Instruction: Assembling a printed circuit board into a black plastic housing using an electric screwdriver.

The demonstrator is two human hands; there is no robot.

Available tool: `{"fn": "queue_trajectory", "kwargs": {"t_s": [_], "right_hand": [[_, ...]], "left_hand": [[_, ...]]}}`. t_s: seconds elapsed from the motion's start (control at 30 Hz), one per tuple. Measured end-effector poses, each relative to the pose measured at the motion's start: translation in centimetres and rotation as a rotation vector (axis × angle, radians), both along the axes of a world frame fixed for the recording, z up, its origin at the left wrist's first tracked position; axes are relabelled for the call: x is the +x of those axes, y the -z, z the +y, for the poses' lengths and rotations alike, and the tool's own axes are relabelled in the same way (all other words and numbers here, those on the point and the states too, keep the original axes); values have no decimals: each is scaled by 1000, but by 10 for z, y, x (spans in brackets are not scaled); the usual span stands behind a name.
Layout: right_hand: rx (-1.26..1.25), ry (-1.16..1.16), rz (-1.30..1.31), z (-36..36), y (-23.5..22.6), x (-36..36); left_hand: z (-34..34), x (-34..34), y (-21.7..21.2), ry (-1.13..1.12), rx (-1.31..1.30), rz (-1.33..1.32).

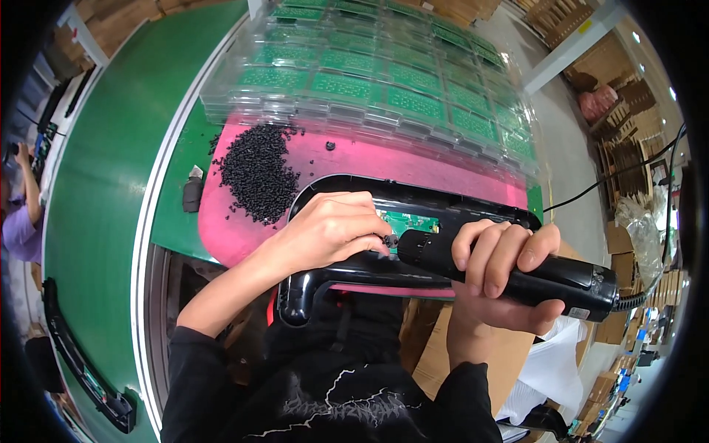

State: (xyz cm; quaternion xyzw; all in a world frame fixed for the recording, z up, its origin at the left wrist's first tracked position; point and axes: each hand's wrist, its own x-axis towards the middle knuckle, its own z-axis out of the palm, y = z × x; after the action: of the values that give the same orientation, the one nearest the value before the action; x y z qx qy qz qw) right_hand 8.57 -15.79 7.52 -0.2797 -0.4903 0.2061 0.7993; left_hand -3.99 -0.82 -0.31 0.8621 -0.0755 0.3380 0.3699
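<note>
My right hand (502,269) wraps around a black corded electric screwdriver (550,284), its nose pointing left toward my left fingertips. The fingers of my left hand (332,225) are pinched together on small black screws (391,241), right at the driver's tip. Beneath both hands lies a long glossy black plastic housing (347,182) with raised rims. Inside it, a green circuit board (413,221) shows partly between my hands; the rest is covered by them and the tool. The driver's bit is hidden.
The housing rests on a pink mat (236,240), with a pile of small black screws (258,170) at its left. Stacked clear trays of green boards (384,88) stand behind. A small dark bottle-like object (193,193) is left of the mat. Another person (26,214) works across the green belt (96,184).
</note>
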Motion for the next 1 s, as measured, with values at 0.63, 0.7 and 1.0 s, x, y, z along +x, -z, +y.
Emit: {"fn": "queue_trajectory", "kwargs": {"t_s": [0.63,0.7,1.0], "right_hand": [[-234,23,-31,28,43,25],[-185,-58,74,30,46,25],[-364,-139,-53,46,40,17]], "left_hand": [[-5,1,-5,-354,-152,314],[-4,1,-7,-345,-170,310],[0,-2,5,-210,-335,378]]}}
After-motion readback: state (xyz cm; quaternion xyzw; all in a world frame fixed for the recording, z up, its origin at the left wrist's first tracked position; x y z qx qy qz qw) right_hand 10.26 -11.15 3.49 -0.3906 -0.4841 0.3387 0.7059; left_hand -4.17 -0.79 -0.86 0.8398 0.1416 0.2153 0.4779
